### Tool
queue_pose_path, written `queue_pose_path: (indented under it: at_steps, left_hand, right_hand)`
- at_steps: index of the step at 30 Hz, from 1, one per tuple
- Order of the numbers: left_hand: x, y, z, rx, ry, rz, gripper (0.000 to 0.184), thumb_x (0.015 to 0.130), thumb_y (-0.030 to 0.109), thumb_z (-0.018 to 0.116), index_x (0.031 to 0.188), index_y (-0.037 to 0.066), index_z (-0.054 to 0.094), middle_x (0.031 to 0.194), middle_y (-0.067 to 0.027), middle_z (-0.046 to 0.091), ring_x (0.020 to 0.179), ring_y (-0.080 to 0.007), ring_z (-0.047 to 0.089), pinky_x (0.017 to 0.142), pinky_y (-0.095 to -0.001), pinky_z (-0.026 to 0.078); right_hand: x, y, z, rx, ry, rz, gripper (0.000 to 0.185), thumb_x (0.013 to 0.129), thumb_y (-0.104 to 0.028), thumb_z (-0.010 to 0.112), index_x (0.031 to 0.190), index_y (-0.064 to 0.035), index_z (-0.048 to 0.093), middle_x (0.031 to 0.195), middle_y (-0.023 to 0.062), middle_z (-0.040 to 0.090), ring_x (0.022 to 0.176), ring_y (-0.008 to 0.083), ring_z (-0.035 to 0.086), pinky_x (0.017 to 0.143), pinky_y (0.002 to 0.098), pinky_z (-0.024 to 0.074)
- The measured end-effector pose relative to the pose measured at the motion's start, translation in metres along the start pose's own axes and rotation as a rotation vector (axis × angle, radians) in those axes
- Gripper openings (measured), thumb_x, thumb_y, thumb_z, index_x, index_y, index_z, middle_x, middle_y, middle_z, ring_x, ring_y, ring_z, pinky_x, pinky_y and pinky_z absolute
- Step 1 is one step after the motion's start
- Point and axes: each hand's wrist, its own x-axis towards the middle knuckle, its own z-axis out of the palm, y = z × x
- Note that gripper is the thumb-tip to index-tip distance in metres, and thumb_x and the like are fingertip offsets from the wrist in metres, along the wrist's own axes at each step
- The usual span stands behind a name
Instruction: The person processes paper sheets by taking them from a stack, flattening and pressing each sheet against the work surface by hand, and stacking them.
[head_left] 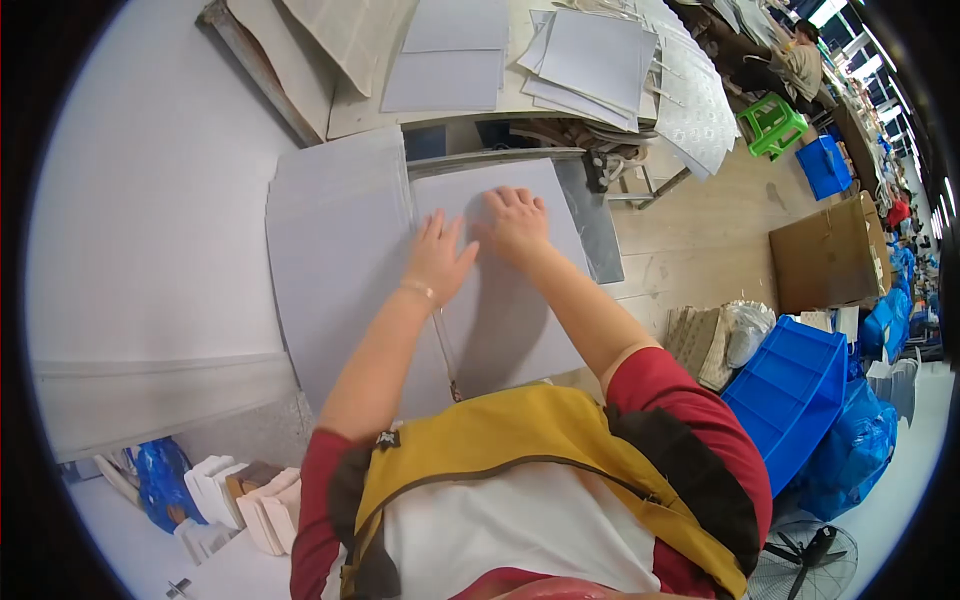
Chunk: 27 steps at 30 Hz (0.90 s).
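Note:
Two piles of large pale sheets lie side by side in front of me, a left pile [330, 240] and a right sheet [510, 330]. My left hand [440, 258] rests near the seam between them, at the left edge of the right sheet, fingers spread. Flat on the upper part of the right sheet is my right hand [517, 222], its fingers slightly apart and curved. Neither hand holds anything. A grey metal surface [590, 225] shows beyond the right sheet's edge.
Stacked white sheets [590, 60] lie on the table beyond. To the right are a green stool [772, 126], a cardboard box [828, 255], a blue crate [785, 400] and a fan [805, 560]. A person [800, 65] sits at the far right. A white wall stands left.

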Motion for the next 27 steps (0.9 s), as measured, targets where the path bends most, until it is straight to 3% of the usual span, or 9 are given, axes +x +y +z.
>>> queue_pose_path:
  at_steps: [1,3,7,11,14,16,21,23,27]
  left_hand:
    - [0.018,-0.002,0.011,0.204,-0.023,-0.031,0.062,0.093,0.044,0.052,0.144,0.009,0.040,0.153,-0.0195,0.028,0.141,-0.0403,0.025,0.115,-0.0464,0.022]
    - [0.031,-0.007,0.021,0.279,-0.014,-0.032,0.066,0.092,0.048,0.051,0.145,0.011,0.038,0.154,-0.0185,0.027,0.141,-0.0410,0.024,0.116,-0.0473,0.019]
    - [0.043,0.003,0.018,0.425,-0.089,-0.114,0.072,0.089,0.057,0.050,0.146,0.015,0.036,0.154,-0.0166,0.027,0.142,-0.0388,0.023,0.116,-0.0492,0.016]
    - [0.065,0.020,-0.008,0.436,-0.273,-0.216,0.072,0.089,0.055,0.051,0.147,0.015,0.036,0.154,-0.0166,0.026,0.143,-0.0368,0.022,0.116,-0.0496,0.017]
    - [0.072,-0.006,0.017,0.467,-0.133,-0.225,0.070,0.091,0.050,0.050,0.146,0.010,0.034,0.154,-0.0175,0.026,0.142,-0.0362,0.023,0.116,-0.0480,0.017]
    - [0.070,-0.028,0.036,0.369,0.053,-0.119,0.068,0.093,0.045,0.048,0.146,0.005,0.033,0.153,-0.0188,0.026,0.143,-0.0364,0.022,0.117,-0.0457,0.018]
    - [0.070,-0.024,0.032,0.382,0.002,-0.143,0.066,0.094,0.042,0.047,0.145,0.003,0.032,0.154,-0.0185,0.025,0.143,-0.0360,0.021,0.117,-0.0443,0.018]
    - [0.073,-0.023,0.029,0.380,-0.026,-0.163,0.066,0.094,0.041,0.047,0.146,0.003,0.032,0.154,-0.0185,0.025,0.143,-0.0359,0.021,0.117,-0.0445,0.018]
    - [0.074,-0.018,0.023,0.379,-0.060,-0.162,0.067,0.092,0.043,0.049,0.144,0.003,0.035,0.152,-0.0188,0.027,0.142,-0.0365,0.022,0.117,-0.0445,0.019]
  right_hand:
    - [0.001,0.011,0.004,-0.004,0.003,0.007,0.066,0.091,-0.056,0.046,0.147,-0.0230,0.036,0.156,0.0133,0.025,0.145,0.0294,0.019,0.114,0.0564,0.0139]
    - [0.002,0.033,0.015,-0.052,0.274,0.111,0.067,0.090,-0.058,0.046,0.147,-0.0234,0.036,0.157,0.0131,0.024,0.146,0.0288,0.019,0.115,0.0539,0.0132]
    - [-0.007,0.061,0.010,-0.038,0.203,0.046,0.067,0.091,-0.059,0.044,0.149,-0.0253,0.034,0.158,0.0104,0.021,0.147,0.0245,0.015,0.118,0.0444,0.0100]
    - [0.002,0.054,0.012,-0.049,0.205,-0.007,0.069,0.091,-0.058,0.046,0.148,-0.0232,0.034,0.157,0.0124,0.022,0.147,0.0253,0.017,0.118,0.0455,0.0112]
    - [0.016,0.039,0.018,-0.034,0.247,-0.055,0.069,0.090,-0.058,0.047,0.147,-0.0213,0.035,0.156,0.0140,0.024,0.146,0.0273,0.018,0.117,0.0477,0.0119]
    - [0.020,0.034,0.017,-0.018,0.241,-0.064,0.069,0.090,-0.057,0.047,0.147,-0.0206,0.035,0.156,0.0151,0.024,0.146,0.0278,0.018,0.117,0.0480,0.0118]
    - [0.016,0.043,0.009,0.019,0.218,-0.083,0.071,0.090,-0.057,0.048,0.148,-0.0191,0.032,0.157,0.0133,0.023,0.147,0.0264,0.017,0.118,0.0453,0.0122]
    - [0.008,0.048,0.009,-0.024,0.272,0.111,0.071,0.090,-0.056,0.048,0.147,-0.0165,0.033,0.157,0.0129,0.024,0.146,0.0265,0.017,0.118,0.0448,0.0123]
    - [0.002,0.056,0.015,-0.037,0.303,0.097,0.070,0.091,-0.055,0.048,0.147,-0.0160,0.034,0.157,0.0119,0.024,0.146,0.0247,0.018,0.118,0.0442,0.0123]
